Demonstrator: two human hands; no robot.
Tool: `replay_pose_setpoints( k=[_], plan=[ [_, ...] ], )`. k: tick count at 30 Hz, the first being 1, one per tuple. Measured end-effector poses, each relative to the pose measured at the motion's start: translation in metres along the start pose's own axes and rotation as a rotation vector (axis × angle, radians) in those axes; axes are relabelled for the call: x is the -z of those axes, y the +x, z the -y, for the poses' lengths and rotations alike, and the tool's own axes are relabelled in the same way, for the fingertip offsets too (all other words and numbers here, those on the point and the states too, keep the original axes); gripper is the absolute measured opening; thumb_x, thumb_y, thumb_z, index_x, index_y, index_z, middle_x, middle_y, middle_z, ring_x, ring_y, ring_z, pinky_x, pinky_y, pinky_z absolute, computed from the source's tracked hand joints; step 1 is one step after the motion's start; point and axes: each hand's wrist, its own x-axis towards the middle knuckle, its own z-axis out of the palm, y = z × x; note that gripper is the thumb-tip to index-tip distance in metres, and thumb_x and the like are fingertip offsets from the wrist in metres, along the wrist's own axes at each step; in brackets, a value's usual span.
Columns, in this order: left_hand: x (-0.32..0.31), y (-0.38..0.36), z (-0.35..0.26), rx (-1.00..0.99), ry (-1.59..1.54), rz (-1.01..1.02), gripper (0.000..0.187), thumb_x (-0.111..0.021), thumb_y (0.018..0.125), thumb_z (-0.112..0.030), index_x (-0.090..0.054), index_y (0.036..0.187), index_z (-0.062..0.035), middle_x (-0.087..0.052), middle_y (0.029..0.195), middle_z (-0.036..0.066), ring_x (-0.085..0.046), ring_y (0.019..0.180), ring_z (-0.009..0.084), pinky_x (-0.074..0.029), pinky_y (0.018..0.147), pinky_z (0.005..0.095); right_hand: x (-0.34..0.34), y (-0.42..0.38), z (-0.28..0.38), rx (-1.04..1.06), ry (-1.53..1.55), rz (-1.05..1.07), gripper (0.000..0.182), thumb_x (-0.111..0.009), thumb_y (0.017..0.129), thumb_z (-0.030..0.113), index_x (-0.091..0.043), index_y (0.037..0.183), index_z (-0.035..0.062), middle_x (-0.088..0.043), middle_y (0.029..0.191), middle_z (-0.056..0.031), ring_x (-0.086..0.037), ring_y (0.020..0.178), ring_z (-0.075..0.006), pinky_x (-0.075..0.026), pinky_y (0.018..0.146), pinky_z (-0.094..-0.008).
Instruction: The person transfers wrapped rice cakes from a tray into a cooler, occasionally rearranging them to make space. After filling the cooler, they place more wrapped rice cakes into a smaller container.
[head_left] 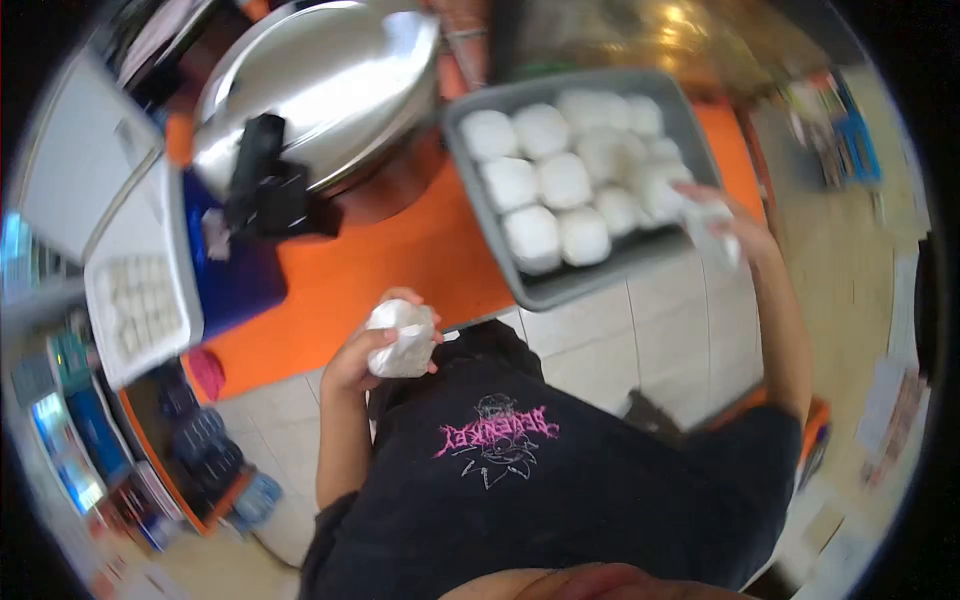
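My left hand (362, 350) is closed around a white, rounded wrapped lump (404, 338), held in front of my shirt near the table's front edge. The wrapping looks thin and creased. At the right side of a grey tray (535, 292), my right hand (742, 228) is blurred by motion. A crumpled white piece (712, 222) shows in its fingers and hangs over the tray's rim. Several similar white rounded lumps (565, 180) sit in rows in this tray, and those nearest my right hand are smeared.
A big steel pot with a shiny lid (325, 85) stands on the orange table (400, 250), left of the tray. Close to it is a black device (270, 185). Farther left, a blue and white cooler (225, 270) adjoins a white tray (192, 330) of small white pieces.
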Motion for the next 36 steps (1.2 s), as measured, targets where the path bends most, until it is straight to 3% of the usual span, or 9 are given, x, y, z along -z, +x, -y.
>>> replay_pose_setpoints(
  k=[4, 5, 7, 10, 17, 22, 31, 33, 36],
  plan=[
    [0.026, -0.023, 0.003, 0.025, -0.01, -0.06, 0.054, -0.071, 0.087, -0.026, -0.049, 0.134, -0.0113, -0.061, 0.121, 0.016, -0.065, 0.11, 0.0303, -0.064, 0.078, 0.0493, -0.036, -0.006, 0.002, -0.272, 0.501, -0.35, 0.038, -0.062, 0.102, 0.036, -0.063, 0.127, 0.0083, -0.072, 0.078, -0.0055, -0.066, 0.055, -0.0194, -0.054, 0.051, -0.0372],
    [0.031, -0.029, 0.001, 0.033, -0.011, -0.054, 0.051, -0.07, 0.089, -0.023, -0.049, 0.134, -0.011, -0.062, 0.121, 0.015, -0.065, 0.11, 0.0288, -0.064, 0.079, 0.0475, -0.035, -0.004, 0.006, -0.341, 0.555, -0.169, 0.068, -0.074, 0.088, 0.034, -0.053, 0.146, 0.0065, -0.071, 0.1, -0.0137, -0.07, 0.077, -0.0206, -0.054, 0.057, -0.0382],
    [0.05, -0.038, -0.001, 0.036, 0.001, -0.021, 0.048, -0.069, 0.091, -0.021, -0.05, 0.134, -0.0108, -0.062, 0.119, 0.014, -0.066, 0.109, 0.0277, -0.064, 0.078, 0.0445, -0.126, -0.004, 0.043, 0.333, 0.456, 0.278, 0.089, -0.084, 0.073, 0.032, -0.049, 0.15, 0.0062, -0.066, 0.115, -0.0229, -0.068, 0.089, -0.0265, -0.051, 0.058, -0.0398],
    [0.073, -0.065, -0.013, -0.009, 0.019, 0.001, 0.047, -0.068, 0.091, -0.021, -0.051, 0.133, -0.0108, -0.061, 0.117, 0.013, -0.066, 0.108, 0.0267, -0.065, 0.077, 0.0421, -0.211, 0.035, 0.075, 0.407, 0.602, 0.43, 0.112, -0.095, 0.059, 0.029, -0.042, 0.155, 0.0057, -0.053, 0.137, -0.0324, -0.063, 0.101, -0.0411, -0.052, 0.074, -0.0475],
    [0.179, -0.199, -0.042, -0.07, -0.008, 0.011, 0.05, -0.072, 0.088, -0.019, -0.05, 0.132, -0.0086, -0.06, 0.118, 0.013, -0.066, 0.109, 0.0262, -0.064, 0.079, 0.043, -0.525, 0.167, 0.264, 0.419, -0.138, 0.662, 0.113, -0.083, 0.064, 0.06, -0.046, 0.152, -0.0015, -0.069, 0.113, -0.0155, -0.067, 0.092, -0.0174, -0.052, 0.077, -0.0287],
    [0.29, -0.328, -0.077, -0.136, -0.023, -0.068, 0.057, -0.078, 0.085, -0.022, -0.049, 0.132, -0.0074, -0.058, 0.124, 0.015, -0.064, 0.113, 0.0289, -0.063, 0.08, 0.0435, -0.719, 0.289, 0.282, 0.453, -0.544, 0.864, 0.078, -0.074, 0.079, 0.035, -0.054, 0.15, 0.0091, -0.065, 0.121, -0.0077, -0.06, 0.101, -0.0135, -0.048, 0.091, -0.0261],
    [0.385, -0.487, -0.123, -0.278, -0.222, -0.19, 0.059, -0.077, 0.082, -0.02, -0.048, 0.132, -0.0086, -0.056, 0.127, 0.017, -0.062, 0.117, 0.0308, -0.058, 0.085, 0.0498, -0.904, 0.437, 0.132, -0.257, -0.347, 0.896, 0.062, -0.064, 0.09, 0.017, -0.052, 0.151, 0.0131, -0.059, 0.136, -0.0076, -0.059, 0.105, -0.0159, -0.051, 0.094, -0.0313],
    [0.401, -0.498, -0.128, -0.277, -0.239, -0.219, 0.058, -0.076, 0.082, -0.018, -0.048, 0.132, -0.0084, -0.056, 0.127, 0.019, -0.062, 0.116, 0.031, -0.058, 0.084, 0.0493, -0.921, 0.445, 0.108, -0.678, -0.177, 0.999, 0.065, -0.063, 0.091, 0.024, -0.048, 0.154, 0.0219, -0.047, 0.152, -0.0078, -0.055, 0.123, -0.0201, -0.042, 0.108, -0.0327],
    [0.421, -0.507, -0.144, -0.231, -0.228, -0.199, 0.058, -0.073, 0.082, -0.015, -0.047, 0.134, -0.007, -0.055, 0.128, 0.017, -0.061, 0.116, 0.0296, -0.059, 0.084, 0.0474, -0.924, 0.451, 0.133, -0.682, -0.352, 1.016, 0.068, -0.063, 0.09, 0.027, -0.044, 0.156, 0.0227, -0.05, 0.146, -0.0079, -0.056, 0.121, -0.0199, -0.051, 0.095, -0.0352]
  ],
)
